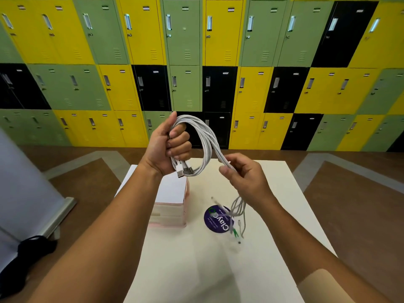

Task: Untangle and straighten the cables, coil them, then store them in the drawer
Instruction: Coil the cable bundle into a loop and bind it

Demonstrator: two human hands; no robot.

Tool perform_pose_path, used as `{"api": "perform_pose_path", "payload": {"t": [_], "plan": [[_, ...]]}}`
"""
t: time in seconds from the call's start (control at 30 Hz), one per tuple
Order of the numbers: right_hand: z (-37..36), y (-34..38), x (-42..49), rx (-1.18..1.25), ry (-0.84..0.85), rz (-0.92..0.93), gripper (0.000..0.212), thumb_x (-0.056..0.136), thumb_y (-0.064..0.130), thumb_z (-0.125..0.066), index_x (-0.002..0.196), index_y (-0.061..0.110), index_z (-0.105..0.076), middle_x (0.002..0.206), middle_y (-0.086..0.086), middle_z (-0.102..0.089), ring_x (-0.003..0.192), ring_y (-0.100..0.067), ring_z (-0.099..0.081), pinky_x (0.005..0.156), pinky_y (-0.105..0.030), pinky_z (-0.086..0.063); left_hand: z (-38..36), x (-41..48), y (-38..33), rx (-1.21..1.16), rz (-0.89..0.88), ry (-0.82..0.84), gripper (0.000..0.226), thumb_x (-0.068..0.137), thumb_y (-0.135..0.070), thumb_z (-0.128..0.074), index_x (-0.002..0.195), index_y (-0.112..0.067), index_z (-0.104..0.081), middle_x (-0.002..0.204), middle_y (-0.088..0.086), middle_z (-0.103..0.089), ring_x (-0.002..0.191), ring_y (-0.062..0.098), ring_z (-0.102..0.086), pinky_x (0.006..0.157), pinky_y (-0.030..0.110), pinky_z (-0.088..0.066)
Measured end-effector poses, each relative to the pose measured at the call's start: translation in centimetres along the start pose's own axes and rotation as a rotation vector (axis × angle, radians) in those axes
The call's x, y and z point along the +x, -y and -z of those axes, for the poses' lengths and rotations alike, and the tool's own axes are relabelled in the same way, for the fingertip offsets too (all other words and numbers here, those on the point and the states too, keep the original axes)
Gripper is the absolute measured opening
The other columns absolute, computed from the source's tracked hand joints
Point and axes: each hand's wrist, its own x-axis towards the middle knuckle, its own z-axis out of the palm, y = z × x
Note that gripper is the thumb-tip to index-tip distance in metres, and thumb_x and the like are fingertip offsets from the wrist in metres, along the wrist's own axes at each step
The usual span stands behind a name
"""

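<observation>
Several white cables (pixel 204 136) are gathered into a loop held above the table. My left hand (pixel 169 145) is closed in a fist around the top of the loop, and USB plug ends (pixel 182 170) stick out below it. My right hand (pixel 244 173) pinches the same bundle lower down at the right. Below that hand the loose cable ends (pixel 238 213) dangle, blurred, with small plugs and a green piece. A small white and pink drawer box (pixel 172 200) stands on the table under my left wrist, its drawers shut.
The cream table (pixel 196 259) carries a round purple sticker (pixel 216 219) right of the drawer box. A wall of yellow, green and black lockers (pixel 196 62) stands behind. A grey banner stand (pixel 26 193) and a black bag (pixel 26 259) lie at the left.
</observation>
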Motion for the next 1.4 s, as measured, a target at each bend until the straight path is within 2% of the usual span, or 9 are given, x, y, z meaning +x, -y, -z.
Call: {"api": "perform_pose_path", "payload": {"t": [0.17,0.4,0.6,0.67,0.77,0.9,1.13,1.3,1.4], "plan": [[-0.1,-0.5,0.4,-0.082,-0.028,-0.022,0.019,0.102,0.016,-0.051,0.100,0.019,-0.070,0.075,0.009,-0.054,0.060,-0.011,-0.048,0.057,-0.025,-0.043,0.0,-0.1,-0.3,0.053,-0.002,-0.042,0.052,0.101,-0.048,-0.037,0.056,-0.021,-0.036,0.043,-0.007,-0.020,0.034,0.008,-0.017,0.041,0.022,-0.015],[1.1,0.1,1.7,0.515,0.158,-0.465,0.035,0.097,0.015,-0.038,0.069,0.008,-0.058,0.056,0.001,-0.032,0.052,-0.014,-0.025,0.055,-0.030,-0.023,0.2,-0.2,0.4,0.083,0.038,-0.065,0.053,0.099,-0.048,-0.039,0.055,-0.020,-0.038,0.043,-0.006,-0.018,0.034,0.009,-0.014,0.042,0.022,-0.013],[2.2,-0.6,1.4,0.898,0.494,-0.733,0.047,0.094,0.045,-0.037,0.057,0.016,-0.040,0.049,0.005,-0.017,0.042,-0.011,-0.012,0.053,-0.029,-0.017,0.5,-0.2,1.2,0.081,0.068,-0.068,0.052,0.098,-0.048,-0.043,0.054,-0.020,-0.040,0.043,-0.007,-0.018,0.035,0.009,-0.014,0.042,0.022,-0.014],[2.4,-0.6,1.3,0.831,0.538,-0.710,0.054,0.090,0.059,-0.053,0.061,0.016,-0.037,0.049,0.006,-0.019,0.040,-0.008,-0.014,0.049,-0.026,-0.015,0.5,-0.1,1.3,0.074,0.066,-0.066,0.052,0.098,-0.048,-0.042,0.054,-0.020,-0.040,0.043,-0.007,-0.018,0.035,0.009,-0.014,0.042,0.022,-0.013],[2.3,0.2,1.1,0.625,0.444,-0.586,0.041,0.084,0.045,-0.074,0.073,0.019,-0.043,0.053,0.007,-0.021,0.040,-0.007,-0.016,0.043,-0.018,-0.020,0.7,-0.1,1.3,0.053,0.040,-0.077,0.054,0.100,-0.048,-0.038,0.054,-0.020,-0.040,0.043,-0.007,-0.018,0.035,0.009,-0.014,0.041,0.021,-0.016],[2.0,1.1,1.2,0.510,0.296,-0.442,0.015,0.094,0.028,-0.059,0.087,0.018,-0.051,0.057,0.003,-0.022,0.042,-0.007,-0.015,0.044,-0.015,-0.020,0.9,-0.1,0.9,0.040,0.019,-0.086,0.054,0.101,-0.049,-0.036,0.055,-0.020,-0.039,0.043,-0.007,-0.018,0.034,0.009,-0.015,0.040,0.020,-0.019],[1.2,0.2,1.6,0.069,0.124,-0.172,0.024,0.102,0.024,-0.052,0.089,0.012,-0.069,0.060,-0.004,-0.044,0.056,-0.015,-0.041,0.055,-0.024,-0.040,0.8,0.1,0.7,0.064,0.012,-0.106,0.053,0.100,-0.048,-0.039,0.055,-0.020,-0.035,0.043,-0.006,-0.018,0.035,0.009,-0.015,0.041,0.020,-0.019],[0.9,-0.2,2.0,-0.085,0.070,-0.229,0.031,0.103,0.026,-0.049,0.082,0.014,-0.069,0.067,0.001,-0.057,0.063,-0.013,-0.050,0.065,-0.031,-0.043,1.0,0.1,1.0,0.084,0.015,-0.133,0.053,0.099,-0.048,-0.040,0.054,-0.020,-0.039,0.043,-0.006,-0.016,0.034,0.009,-0.013,0.040,0.019,-0.018],[0.2,-0.2,2.1,-0.050,0.010,-0.274,0.032,0.104,0.021,-0.048,0.082,0.012,-0.069,0.064,0.002,-0.053,0.059,-0.014,-0.045,0.059,-0.031,-0.039,1.2,-0.1,1.4,0.073,0.021,-0.152,0.054,0.100,-0.048,-0.039,0.053,-0.020,-0.039,0.043,-0.006,-0.016,0.034,0.009,-0.013,0.040,0.019,-0.018]]}}
